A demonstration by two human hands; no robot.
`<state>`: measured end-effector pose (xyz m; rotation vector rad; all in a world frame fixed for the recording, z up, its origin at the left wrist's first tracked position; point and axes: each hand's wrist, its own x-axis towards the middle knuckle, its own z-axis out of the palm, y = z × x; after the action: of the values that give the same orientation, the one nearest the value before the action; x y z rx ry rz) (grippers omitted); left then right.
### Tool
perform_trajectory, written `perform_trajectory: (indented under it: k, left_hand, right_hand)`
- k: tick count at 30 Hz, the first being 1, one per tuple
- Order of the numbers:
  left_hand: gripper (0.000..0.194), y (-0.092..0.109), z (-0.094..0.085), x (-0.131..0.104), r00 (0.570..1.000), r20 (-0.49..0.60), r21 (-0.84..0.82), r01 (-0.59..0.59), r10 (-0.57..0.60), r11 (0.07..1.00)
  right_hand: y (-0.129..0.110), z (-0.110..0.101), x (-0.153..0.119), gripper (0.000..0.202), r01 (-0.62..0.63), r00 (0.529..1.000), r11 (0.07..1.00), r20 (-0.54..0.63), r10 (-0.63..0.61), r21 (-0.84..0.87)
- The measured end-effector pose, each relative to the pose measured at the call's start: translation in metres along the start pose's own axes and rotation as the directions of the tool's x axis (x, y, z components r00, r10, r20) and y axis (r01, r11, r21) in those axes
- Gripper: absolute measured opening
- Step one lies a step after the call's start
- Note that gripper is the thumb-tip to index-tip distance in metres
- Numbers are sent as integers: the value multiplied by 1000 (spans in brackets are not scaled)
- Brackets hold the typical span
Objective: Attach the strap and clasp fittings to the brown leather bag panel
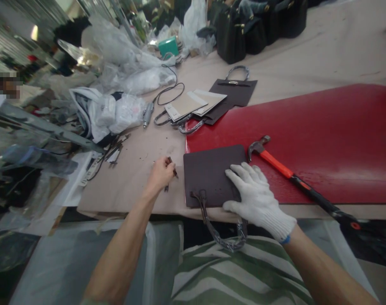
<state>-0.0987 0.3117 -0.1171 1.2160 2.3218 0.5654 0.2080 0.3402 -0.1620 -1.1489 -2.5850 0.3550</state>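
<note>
R hand, in a white glove, lies flat w/ fingers spread on the dark brown leather panel, pressing its right half down; the panel sits at the near edge of the table, partly on the red mat and partly on the brown paper left of it. L hand, bare, is closed in a pinch on a small dark tool, maybe an awl or a punch, too small to tell, held just off the panel's left edge over the paper. The panel's wrapped handle hangs off the table edge toward the striped shirt. A hammer w/ orange neck lies on the mat just right of the gloved hand, head near the panel's top corner, not touching either hand. Judging from this: to do it well, keep the flat palm weight on the panel so it can't slide, bring the tool tip in upright and square to the leather, and keep gloved fingers clear of the spot being worked. Small marks or holes seem to show near the panel's lower left, so line up w/ those if so; can't tell for sure. Further back: more panels w/ card sheets, plastic bags, black bags.
</note>
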Motion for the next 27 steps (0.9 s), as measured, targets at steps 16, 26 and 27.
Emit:
perform_trajectory:
  k: [16,26,27]
  left_hand:
    - [18,31,81,-76,938,0,-688,-252,348,681]
    - [8,27,87,-76,899,-59,-566,-388,433,728]
    - [7,25,88,-76,884,-79,-531,-428,460,731]
  right_hand:
    - [0,1,0,89,-6,1000,1000,-29,6,-11]
    - [-1,2,0,88,-13,1000,1000,-27,13,-2]
    - [-1,3,0,88,-15,1000,1000,-27,15,1]
